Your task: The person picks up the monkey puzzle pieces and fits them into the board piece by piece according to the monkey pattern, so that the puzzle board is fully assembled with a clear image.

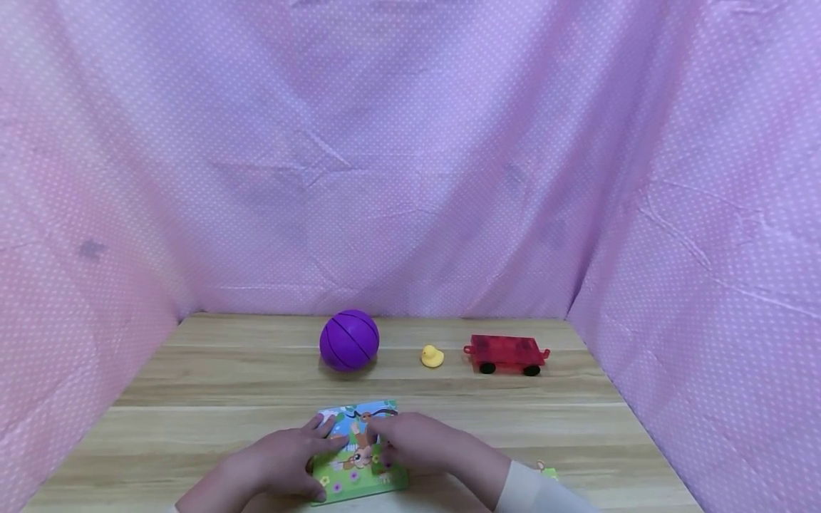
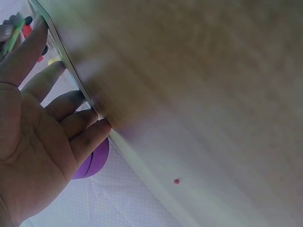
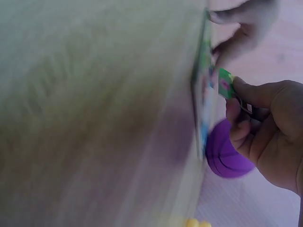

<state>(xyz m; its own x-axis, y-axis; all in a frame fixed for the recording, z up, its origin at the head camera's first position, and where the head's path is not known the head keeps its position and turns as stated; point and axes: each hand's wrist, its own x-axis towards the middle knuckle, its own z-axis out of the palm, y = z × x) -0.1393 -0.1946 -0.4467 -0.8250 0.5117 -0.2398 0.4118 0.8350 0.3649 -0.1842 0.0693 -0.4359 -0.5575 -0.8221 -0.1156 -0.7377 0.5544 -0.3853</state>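
Right of the picture board point(image 1: 356, 467), a sleeve point(image 1: 534, 493) partly hides a green scrap point(image 1: 549, 472) too small to identify.

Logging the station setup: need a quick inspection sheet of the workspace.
Surface: wood-grain tabletop.
Job's things: cartoon puzzle board flat on it; green puzzle piece off the board; second piece partly hidden by the right sleeve.
Clutter: purple toy basketball, yellow toy duck, red toy wagon, all beyond the board.
Hands: left hand touches the board, fingers spread; right hand pinches the green piece.
Cables: nothing seen.
Surroundings: pink-lilac dotted cloth, creased.
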